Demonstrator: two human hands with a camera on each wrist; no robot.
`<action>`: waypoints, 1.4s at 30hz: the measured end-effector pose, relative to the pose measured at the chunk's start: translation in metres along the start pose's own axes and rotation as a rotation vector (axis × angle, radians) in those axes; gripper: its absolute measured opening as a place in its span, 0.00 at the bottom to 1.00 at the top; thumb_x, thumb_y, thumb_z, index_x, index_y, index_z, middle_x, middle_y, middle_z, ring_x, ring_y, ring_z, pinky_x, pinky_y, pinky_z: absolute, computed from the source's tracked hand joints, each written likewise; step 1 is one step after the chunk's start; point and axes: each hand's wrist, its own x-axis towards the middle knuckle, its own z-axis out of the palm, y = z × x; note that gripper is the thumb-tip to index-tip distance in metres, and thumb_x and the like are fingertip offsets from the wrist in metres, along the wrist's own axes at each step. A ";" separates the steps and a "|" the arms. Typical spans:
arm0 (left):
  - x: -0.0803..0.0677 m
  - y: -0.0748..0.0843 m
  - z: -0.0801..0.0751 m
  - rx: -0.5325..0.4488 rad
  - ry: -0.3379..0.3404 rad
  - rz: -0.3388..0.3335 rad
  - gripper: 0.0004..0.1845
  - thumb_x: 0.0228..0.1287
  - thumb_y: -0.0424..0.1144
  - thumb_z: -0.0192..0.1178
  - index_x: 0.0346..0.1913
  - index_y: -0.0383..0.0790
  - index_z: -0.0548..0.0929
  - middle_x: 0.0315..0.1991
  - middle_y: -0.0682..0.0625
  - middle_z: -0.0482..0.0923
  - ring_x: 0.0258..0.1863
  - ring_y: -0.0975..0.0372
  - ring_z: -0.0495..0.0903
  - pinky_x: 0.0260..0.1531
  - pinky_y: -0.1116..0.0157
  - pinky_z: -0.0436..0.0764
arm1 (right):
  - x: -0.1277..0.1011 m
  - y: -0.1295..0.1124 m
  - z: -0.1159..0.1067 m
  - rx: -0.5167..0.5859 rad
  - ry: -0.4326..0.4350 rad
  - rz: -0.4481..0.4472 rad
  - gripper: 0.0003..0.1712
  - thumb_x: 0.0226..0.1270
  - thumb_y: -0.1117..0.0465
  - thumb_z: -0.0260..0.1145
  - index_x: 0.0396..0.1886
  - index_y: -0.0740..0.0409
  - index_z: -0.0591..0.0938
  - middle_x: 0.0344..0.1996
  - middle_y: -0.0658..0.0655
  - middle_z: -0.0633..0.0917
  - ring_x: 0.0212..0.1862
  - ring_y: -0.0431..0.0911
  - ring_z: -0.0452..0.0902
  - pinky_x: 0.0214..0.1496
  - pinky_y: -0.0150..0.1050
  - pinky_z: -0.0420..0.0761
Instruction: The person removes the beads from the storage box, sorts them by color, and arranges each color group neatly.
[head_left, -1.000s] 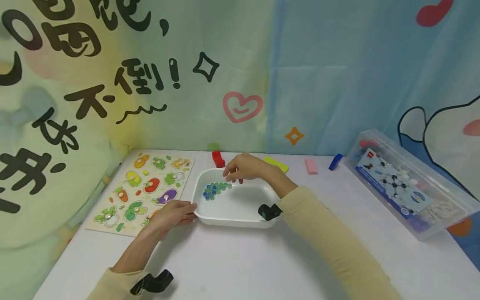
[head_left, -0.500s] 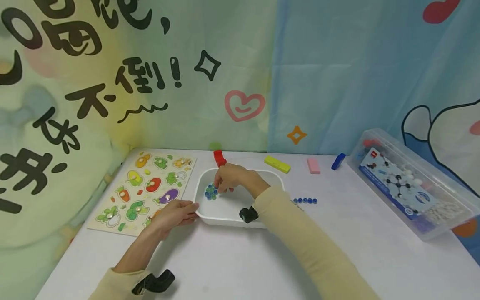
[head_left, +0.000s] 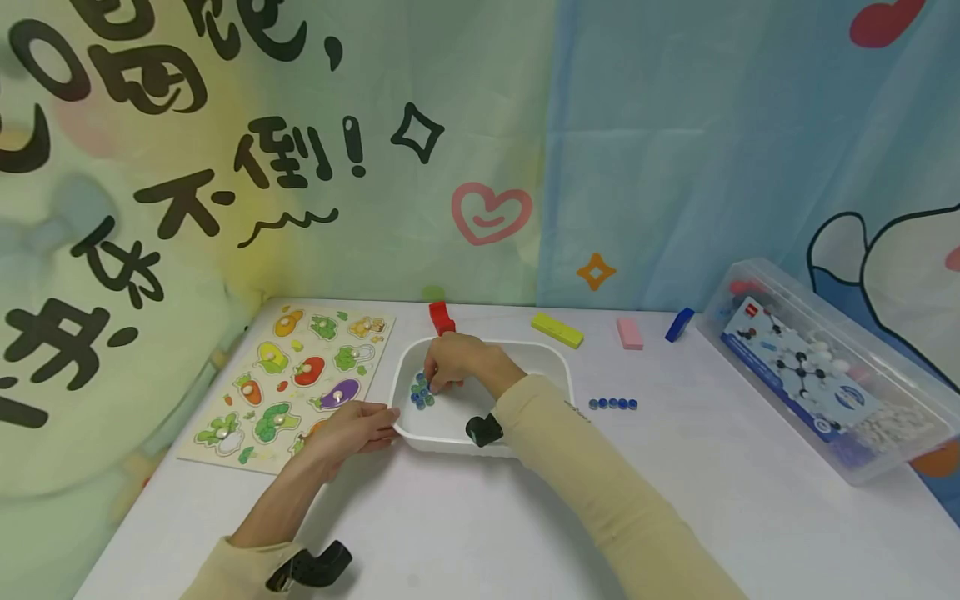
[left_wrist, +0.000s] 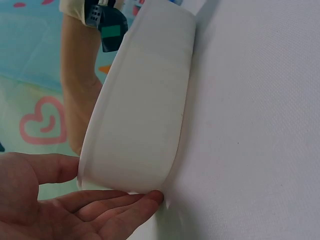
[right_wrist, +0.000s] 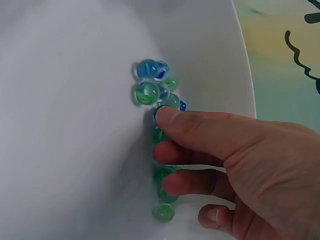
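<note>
My left hand [head_left: 362,427] holds the near left corner of a white plastic tray [head_left: 480,446]. In the left wrist view its thumb is at the rim and the other fingers lie along the tray's outer wall. My right hand [head_left: 465,362] reaches down inside the tray at its left end. There, in the right wrist view, its thumb and a mostly hidden index finger pinch a dark blue marble [right_wrist: 158,111], largely covered by the thumb tip. Green and blue glass marbles [right_wrist: 148,93] lie around these fingertips, some hidden behind the curled fingers.
A short row of blue marbles [head_left: 613,404] lies right of the tray. A vegetable puzzle board [head_left: 251,417] is on the left. Behind stand red [head_left: 442,318], yellow [head_left: 557,330], pink [head_left: 630,333] and blue [head_left: 679,325] blocks. A clear box [head_left: 832,375] sits at right.
My right hand has moved left and down within the tray to the marbles, uncovering the blue row on the table. My left hand has kept its hold on the tray's corner.
</note>
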 end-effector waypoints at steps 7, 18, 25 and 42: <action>0.000 0.001 0.002 0.000 0.007 -0.017 0.22 0.72 0.39 0.53 0.60 0.23 0.74 0.56 0.34 0.80 0.54 0.51 0.83 0.55 0.59 0.83 | -0.018 0.001 -0.015 0.014 0.010 0.022 0.07 0.62 0.56 0.70 0.40 0.48 0.88 0.23 0.47 0.83 0.23 0.40 0.74 0.26 0.27 0.76; -0.002 -0.001 -0.001 0.008 0.020 -0.019 0.20 0.72 0.39 0.53 0.56 0.25 0.77 0.52 0.37 0.82 0.53 0.51 0.83 0.55 0.60 0.83 | -0.098 0.040 -0.069 0.100 0.111 -0.051 0.11 0.65 0.57 0.67 0.46 0.53 0.87 0.33 0.55 0.87 0.28 0.43 0.78 0.32 0.32 0.83; -0.003 0.000 0.001 0.003 0.026 -0.014 0.20 0.72 0.40 0.53 0.56 0.25 0.77 0.52 0.36 0.82 0.53 0.51 0.83 0.54 0.60 0.83 | -0.167 0.104 -0.078 0.128 0.216 -0.017 0.12 0.66 0.59 0.66 0.47 0.58 0.85 0.28 0.51 0.86 0.27 0.42 0.77 0.29 0.34 0.81; -0.003 0.001 0.003 0.023 0.035 -0.023 0.21 0.72 0.40 0.52 0.58 0.25 0.76 0.54 0.35 0.81 0.54 0.51 0.83 0.54 0.60 0.84 | -0.238 0.224 0.029 0.246 0.284 0.208 0.12 0.66 0.59 0.65 0.45 0.59 0.86 0.29 0.49 0.85 0.29 0.40 0.75 0.30 0.29 0.77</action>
